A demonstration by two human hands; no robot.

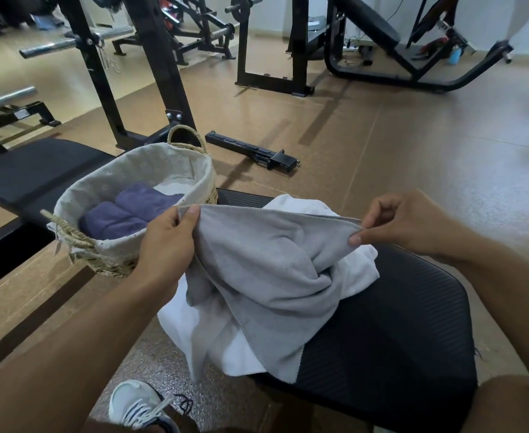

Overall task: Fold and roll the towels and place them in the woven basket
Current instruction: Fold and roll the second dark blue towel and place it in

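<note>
While the person sits astride a black padded bench [397,323], both hands hold one hemmed edge of a grey towel [257,270] stretched taut between them. The left hand [166,242] pinches one corner between thumb and closed fingers, and the right hand [394,223] nips the other corner with thumb and forefinger, the remaining fingers curled loosely. That held edge runs left to right across the body, and the rest of the towel hangs bunched and twisted below it, draped over a crumpled white towel [360,270] that lies on the bench. The woven basket [110,254], lined with pale cloth, sits on the bench to the left and just beyond the left hand, so the left hand is the nearer one for placing. Two rolled dark blue towels [132,210] already lie inside it, with open room on the far side. Judging from this, the grey towel needs shaking flat first, and the white towel beneath it takes up the laying surface. A loose black steel bar [254,151] rests on the floor beyond.
</note>
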